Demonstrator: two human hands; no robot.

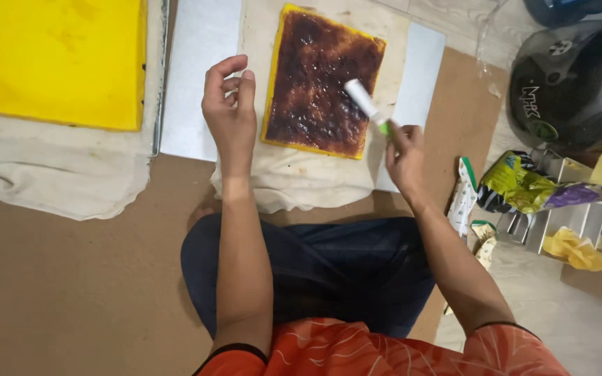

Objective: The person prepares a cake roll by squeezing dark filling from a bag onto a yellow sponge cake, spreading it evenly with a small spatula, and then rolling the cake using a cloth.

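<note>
A flat rectangular cake [322,80] with a dark brown, glossy top and yellow edges lies on a cream cloth [294,177] in front of me. My right hand [404,157] grips a green-handled spreader [367,104] whose white blade rests on the cake's right part. My left hand [229,104] hovers just left of the cake, fingers loosely curled and apart, holding nothing.
A yellow cake slab [53,59] sits on another cloth at the far left. Grey boards [200,76] lie under the cloths. A dark helmet [573,80], snack packets [524,184] and a metal rack [566,219] crowd the right side.
</note>
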